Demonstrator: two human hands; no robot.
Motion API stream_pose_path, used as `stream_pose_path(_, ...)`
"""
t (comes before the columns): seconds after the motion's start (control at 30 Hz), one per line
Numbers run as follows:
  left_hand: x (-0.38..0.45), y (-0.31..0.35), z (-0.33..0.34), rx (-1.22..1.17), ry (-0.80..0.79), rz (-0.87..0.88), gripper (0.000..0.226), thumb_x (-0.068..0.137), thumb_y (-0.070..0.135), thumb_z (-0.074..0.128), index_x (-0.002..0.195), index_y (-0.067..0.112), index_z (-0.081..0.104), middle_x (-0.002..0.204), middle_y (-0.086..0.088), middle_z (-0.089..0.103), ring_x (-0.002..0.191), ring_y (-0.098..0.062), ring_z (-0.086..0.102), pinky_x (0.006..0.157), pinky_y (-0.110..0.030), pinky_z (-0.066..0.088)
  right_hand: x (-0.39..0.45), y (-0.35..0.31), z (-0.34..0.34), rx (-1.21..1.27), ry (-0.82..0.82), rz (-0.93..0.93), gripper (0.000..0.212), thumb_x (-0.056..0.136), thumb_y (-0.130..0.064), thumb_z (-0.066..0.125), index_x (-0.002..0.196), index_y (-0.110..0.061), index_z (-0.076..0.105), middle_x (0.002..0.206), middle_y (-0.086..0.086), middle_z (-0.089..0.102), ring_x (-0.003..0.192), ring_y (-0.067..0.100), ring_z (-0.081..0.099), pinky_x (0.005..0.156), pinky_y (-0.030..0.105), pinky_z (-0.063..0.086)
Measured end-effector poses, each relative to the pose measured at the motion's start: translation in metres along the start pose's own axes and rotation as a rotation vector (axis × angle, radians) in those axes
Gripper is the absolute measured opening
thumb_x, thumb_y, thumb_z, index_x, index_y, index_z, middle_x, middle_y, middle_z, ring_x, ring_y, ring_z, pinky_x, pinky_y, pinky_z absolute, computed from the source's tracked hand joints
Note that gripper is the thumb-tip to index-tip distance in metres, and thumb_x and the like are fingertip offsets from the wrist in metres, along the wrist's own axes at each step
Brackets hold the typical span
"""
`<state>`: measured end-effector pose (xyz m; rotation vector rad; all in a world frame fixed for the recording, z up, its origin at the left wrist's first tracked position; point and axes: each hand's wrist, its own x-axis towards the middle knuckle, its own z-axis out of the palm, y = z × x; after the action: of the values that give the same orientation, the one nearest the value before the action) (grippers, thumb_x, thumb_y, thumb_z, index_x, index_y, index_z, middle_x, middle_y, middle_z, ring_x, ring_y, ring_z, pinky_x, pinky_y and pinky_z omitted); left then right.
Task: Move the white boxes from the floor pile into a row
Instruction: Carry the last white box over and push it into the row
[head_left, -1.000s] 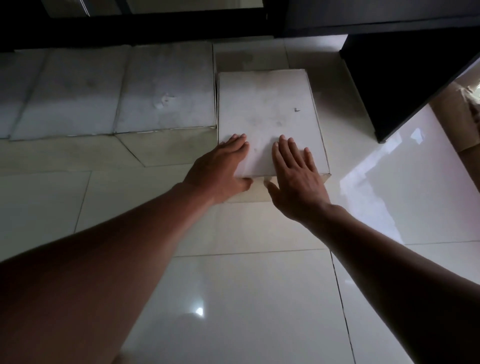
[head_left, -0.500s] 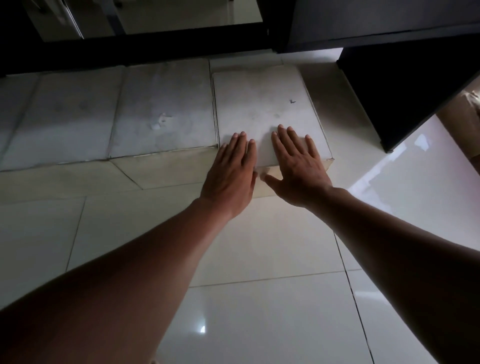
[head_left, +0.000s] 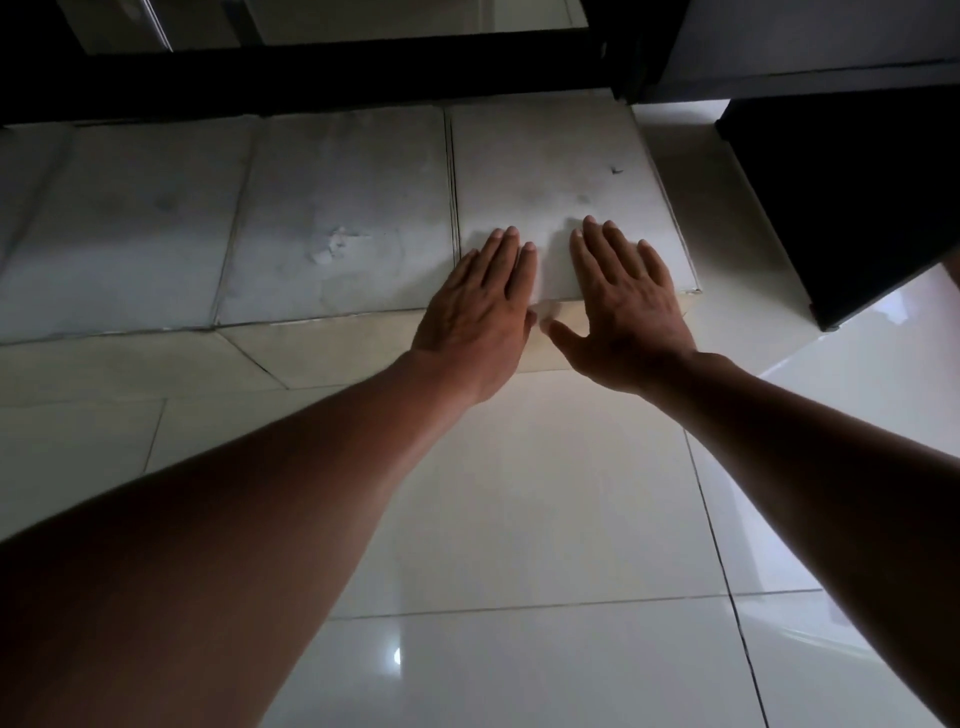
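Note:
A row of flat white boxes lies on the tiled floor against a dark wall base. The rightmost white box (head_left: 550, 171) sits flush beside its neighbour (head_left: 337, 213), and another box (head_left: 119, 223) lies further left. My left hand (head_left: 480, 306) rests flat on the rightmost box's near edge, fingers together and extended. My right hand (head_left: 623, 301) lies flat beside it on the same box, fingers spread, thumb hanging over the front edge. Neither hand grips anything.
A black cabinet (head_left: 852, 171) stands close on the right of the row, with a narrow floor gap between. A dark skirting (head_left: 311, 73) runs behind the boxes. Glossy pale floor tiles (head_left: 519, 519) stretch toward me.
The rightmost box has slid away from me until its front edge lines up with the neighbouring boxes. Both hands moved forward with it, flat on top.

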<state>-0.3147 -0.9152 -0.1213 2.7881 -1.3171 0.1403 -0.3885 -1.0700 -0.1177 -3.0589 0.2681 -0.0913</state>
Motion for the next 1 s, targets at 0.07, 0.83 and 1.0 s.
stream_pose_path(0.07,0.003,-0.011,0.001,0.012,0.016,0.056,0.062,0.105,0.039,0.023,0.155,0.007,0.003,0.163,-0.013,0.001,0.15,-0.023,-0.002,0.122,-0.036,0.005,0.004,0.001,0.002,-0.005,0.007,0.003,0.091,0.093,-0.061,0.042,0.156,-0.011,0.0,0.164,0.007,-0.005,0.15,0.022,-0.009,0.122,0.043,0.0)
stream_pose_path(0.83,0.008,-0.047,-0.006,-0.058,0.064,0.265,0.072,0.089,0.027,0.069,0.149,0.008,0.034,0.155,-0.007,0.033,0.144,-0.018,0.03,0.114,-0.024,0.018,0.006,-0.004,0.01,-0.023,0.068,0.064,0.099,0.087,-0.073,0.043,0.157,-0.014,0.004,0.164,0.006,0.001,0.151,0.023,-0.001,0.122,0.041,0.002)
stream_pose_path(1.0,0.0,-0.039,-0.004,-0.077,0.05,0.243,0.072,0.092,0.032,0.064,0.151,0.008,0.03,0.157,-0.008,0.03,0.145,-0.019,0.026,0.117,-0.027,0.018,-0.002,-0.006,0.011,-0.003,0.059,0.069,0.1,0.086,-0.072,0.045,0.157,-0.014,0.005,0.164,0.005,0.002,0.151,0.023,-0.001,0.122,0.042,0.002)
